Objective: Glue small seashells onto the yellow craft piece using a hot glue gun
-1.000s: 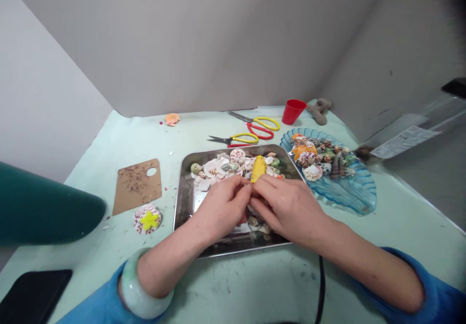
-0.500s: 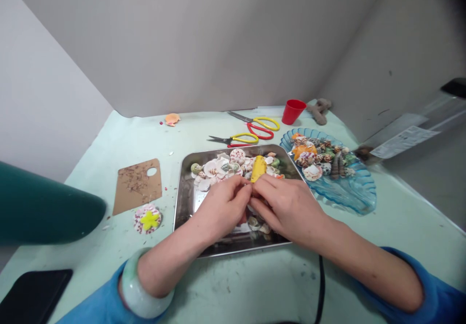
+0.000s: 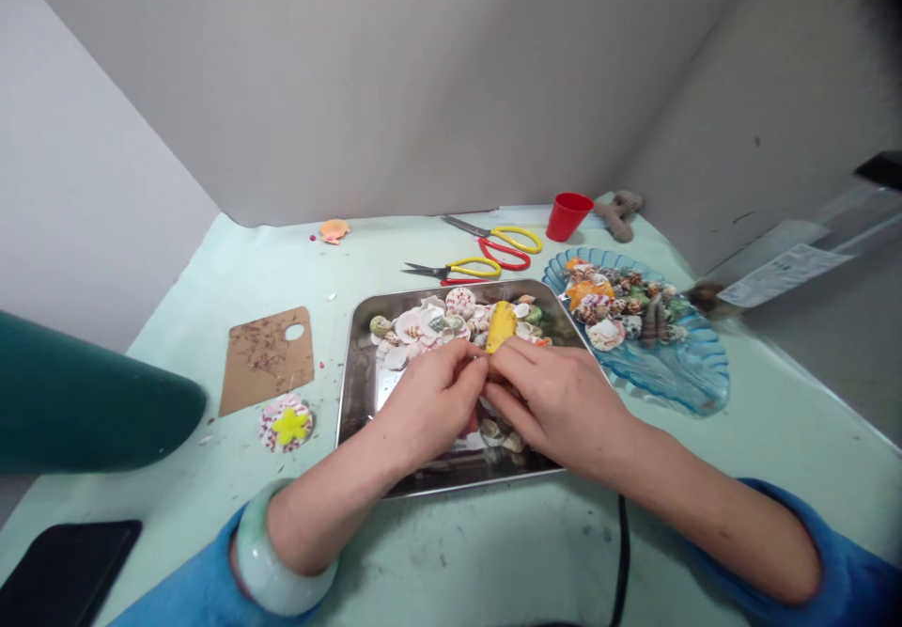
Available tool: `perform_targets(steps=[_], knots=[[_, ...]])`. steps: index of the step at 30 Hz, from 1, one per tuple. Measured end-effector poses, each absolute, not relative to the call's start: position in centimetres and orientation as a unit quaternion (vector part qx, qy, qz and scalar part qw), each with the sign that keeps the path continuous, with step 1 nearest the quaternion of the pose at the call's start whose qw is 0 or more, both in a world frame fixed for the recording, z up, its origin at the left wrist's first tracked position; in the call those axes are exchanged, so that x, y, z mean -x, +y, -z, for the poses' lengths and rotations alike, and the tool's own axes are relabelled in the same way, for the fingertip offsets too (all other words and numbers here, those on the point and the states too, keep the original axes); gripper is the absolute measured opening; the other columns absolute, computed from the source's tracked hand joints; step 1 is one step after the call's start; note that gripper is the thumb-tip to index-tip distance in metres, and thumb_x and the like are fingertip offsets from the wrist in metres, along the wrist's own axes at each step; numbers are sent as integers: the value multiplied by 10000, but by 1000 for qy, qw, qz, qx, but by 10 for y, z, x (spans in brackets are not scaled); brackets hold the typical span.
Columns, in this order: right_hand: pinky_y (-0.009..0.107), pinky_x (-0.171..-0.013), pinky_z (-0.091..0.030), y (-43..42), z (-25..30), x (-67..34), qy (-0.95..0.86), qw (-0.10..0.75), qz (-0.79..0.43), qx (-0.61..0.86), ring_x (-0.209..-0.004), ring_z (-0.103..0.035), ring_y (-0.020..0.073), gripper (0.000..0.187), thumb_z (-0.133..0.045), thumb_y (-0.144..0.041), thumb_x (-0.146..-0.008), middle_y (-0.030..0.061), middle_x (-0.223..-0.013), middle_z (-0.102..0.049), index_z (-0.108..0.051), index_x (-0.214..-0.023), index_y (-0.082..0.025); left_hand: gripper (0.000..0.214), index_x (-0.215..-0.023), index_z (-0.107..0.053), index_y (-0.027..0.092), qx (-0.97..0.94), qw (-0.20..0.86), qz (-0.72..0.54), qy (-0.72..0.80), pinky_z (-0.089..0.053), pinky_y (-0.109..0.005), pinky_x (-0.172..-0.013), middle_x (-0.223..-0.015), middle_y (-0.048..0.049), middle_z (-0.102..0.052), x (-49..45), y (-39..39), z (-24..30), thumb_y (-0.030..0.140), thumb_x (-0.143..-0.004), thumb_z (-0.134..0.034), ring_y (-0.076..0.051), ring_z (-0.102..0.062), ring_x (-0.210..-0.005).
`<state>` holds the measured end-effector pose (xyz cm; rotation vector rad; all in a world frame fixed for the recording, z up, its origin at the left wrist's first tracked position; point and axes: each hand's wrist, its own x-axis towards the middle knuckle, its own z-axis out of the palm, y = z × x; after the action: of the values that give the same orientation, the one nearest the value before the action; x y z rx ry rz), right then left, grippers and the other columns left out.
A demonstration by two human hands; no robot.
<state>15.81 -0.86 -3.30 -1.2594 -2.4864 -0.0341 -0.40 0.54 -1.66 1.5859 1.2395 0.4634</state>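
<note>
My left hand (image 3: 437, 392) and my right hand (image 3: 553, 397) meet fingertip to fingertip over a steel tray (image 3: 358, 392). Both are closed in a pinch, and whatever they hold is too small or too hidden to name. Just beyond the fingers lies a yellow piece (image 3: 502, 324), partly covered by my right hand. Around it in the tray are several white and speckled seashells (image 3: 415, 323). A few more shells (image 3: 502, 436) show below my fingers. Left of the tray rests a speckled shell with a yellow flower shape (image 3: 289, 426) on it.
Behind the tray lie two pairs of scissors (image 3: 465, 268) and a red cup (image 3: 568, 217). A blue shell-shaped dish (image 3: 676, 383) of shells stands at right. Brown cardboard (image 3: 264, 354), a dark green cylinder (image 3: 91, 397) and a black flat object (image 3: 67, 571) are at left.
</note>
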Motion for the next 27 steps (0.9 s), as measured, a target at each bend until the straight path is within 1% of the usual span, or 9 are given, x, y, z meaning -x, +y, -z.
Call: perform_targets(steps=[27], knots=[[275, -558, -305, -9, 34, -158, -877, 180, 19, 445, -615, -513, 150, 189, -457, -261, -900, 25, -717, -574, -581, -803, -156, 221, -770, -508, 202, -678, 496, -195, 507, -394, -236, -541, -499, 32, -542, 6, 6, 20, 347, -872, -375, -132, -526, -515]])
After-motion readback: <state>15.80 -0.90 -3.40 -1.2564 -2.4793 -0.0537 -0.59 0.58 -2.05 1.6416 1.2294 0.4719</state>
